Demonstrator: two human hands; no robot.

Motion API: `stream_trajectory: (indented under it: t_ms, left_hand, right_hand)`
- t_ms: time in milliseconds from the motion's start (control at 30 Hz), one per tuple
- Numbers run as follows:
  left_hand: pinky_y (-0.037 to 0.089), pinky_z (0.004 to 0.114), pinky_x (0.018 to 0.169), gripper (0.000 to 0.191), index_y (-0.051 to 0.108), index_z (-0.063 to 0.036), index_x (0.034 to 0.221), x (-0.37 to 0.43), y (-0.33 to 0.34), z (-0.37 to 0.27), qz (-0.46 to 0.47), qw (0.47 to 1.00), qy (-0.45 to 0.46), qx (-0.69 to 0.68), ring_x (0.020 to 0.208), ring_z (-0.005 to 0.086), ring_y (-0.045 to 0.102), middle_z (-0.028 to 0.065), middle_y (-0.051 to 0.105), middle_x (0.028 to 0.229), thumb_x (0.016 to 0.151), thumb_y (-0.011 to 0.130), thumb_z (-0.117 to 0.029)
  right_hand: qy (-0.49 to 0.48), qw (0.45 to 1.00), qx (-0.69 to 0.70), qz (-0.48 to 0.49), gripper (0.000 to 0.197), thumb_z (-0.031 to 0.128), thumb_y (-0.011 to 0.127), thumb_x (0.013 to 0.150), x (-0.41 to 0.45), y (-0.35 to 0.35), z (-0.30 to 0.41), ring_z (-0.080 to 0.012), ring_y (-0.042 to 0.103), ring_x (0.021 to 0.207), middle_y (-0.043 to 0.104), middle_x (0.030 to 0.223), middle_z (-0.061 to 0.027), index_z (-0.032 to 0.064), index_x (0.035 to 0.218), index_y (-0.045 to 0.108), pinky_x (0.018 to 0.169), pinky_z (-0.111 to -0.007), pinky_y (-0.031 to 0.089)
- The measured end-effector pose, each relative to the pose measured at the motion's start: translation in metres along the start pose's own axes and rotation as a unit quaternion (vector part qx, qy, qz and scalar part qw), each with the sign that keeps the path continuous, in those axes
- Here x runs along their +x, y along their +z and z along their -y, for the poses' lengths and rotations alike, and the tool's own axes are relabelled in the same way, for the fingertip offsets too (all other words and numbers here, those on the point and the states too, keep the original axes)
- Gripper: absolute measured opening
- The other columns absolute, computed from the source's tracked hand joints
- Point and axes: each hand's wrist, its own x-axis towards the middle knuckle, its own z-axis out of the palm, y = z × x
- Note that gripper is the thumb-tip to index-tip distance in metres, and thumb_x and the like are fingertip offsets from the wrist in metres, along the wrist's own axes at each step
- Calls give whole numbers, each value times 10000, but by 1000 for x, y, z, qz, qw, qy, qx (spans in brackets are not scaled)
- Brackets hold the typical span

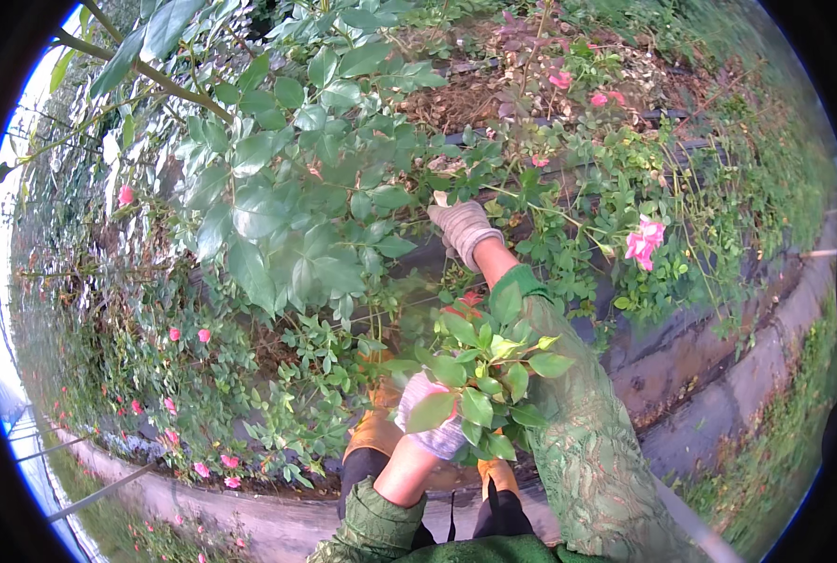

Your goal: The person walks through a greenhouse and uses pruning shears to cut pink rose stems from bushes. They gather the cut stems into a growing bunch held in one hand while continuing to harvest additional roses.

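My left hand (429,415), in a pale knit glove, is closed around a small bunch of leafy rose stems (485,394) low in front of my body. Green leaves and a few buds stick out of it and cover part of the glove. Farther ahead, my right hand (466,229) reaches into the rose bush (306,183), also gloved. Leaves surround its fingertips, so whether it grips a stem there is unclear. A pink rose bloom (645,241) stands to the right of that hand on a thin stem.
A thick rose cane (144,74) with large leaves arches close to the camera at upper left. Dark ground sheeting (644,380) edges the planted bed. Several pink blooms (204,469) dot the left side. My orange boots (373,429) stand at the bed.
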Motion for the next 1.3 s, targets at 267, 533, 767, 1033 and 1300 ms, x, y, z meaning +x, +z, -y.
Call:
stream_trajectory:
  t_ms: [267,533,767,1033,1300]
  left_hand:
    - [515,362,842,288,630,-73,1117,13,-16,-5,-29,998,0,54,1003,240,634,94,649,1120,842,634,-159]
    - [514,367,908,368,583,-54,1206,33,-33,-46,-62,998,-15,-17,1052,215,633,92,654,1155,858,653,-155]
    - [516,339,845,392,644,-63,1099,39,-30,-44,-125,986,19,111,952,198,666,74,690,1073,769,766,-236]
    - [508,364,847,357,627,-66,1134,43,-13,-53,-75,992,-89,-47,997,252,636,96,671,1091,834,695,-248]
    - [520,355,839,417,652,-79,1105,32,-7,-52,-71,994,-56,57,980,210,664,69,689,1081,781,759,-319]
  right_hand:
    - [-59,959,250,119,531,423,681,826,-105,-53,-78,-162,580,705,614,872,-62,63,1179,514,656,-322,499]
    - [-266,938,-208,75,356,205,519,957,-220,-137,-150,-167,600,975,629,1100,-80,63,1284,526,845,-289,480]
    - [-69,955,-258,125,540,252,615,892,-270,-179,-221,-208,593,1054,584,1218,-126,36,1352,435,851,-310,486]
    - [132,912,377,-87,508,341,696,821,-191,-192,-317,-268,597,907,605,953,-105,98,1236,532,799,-493,520]
    - [108,966,-182,-148,611,397,582,755,-130,-171,-285,-392,563,1088,595,1197,-219,105,1287,509,921,-427,443]
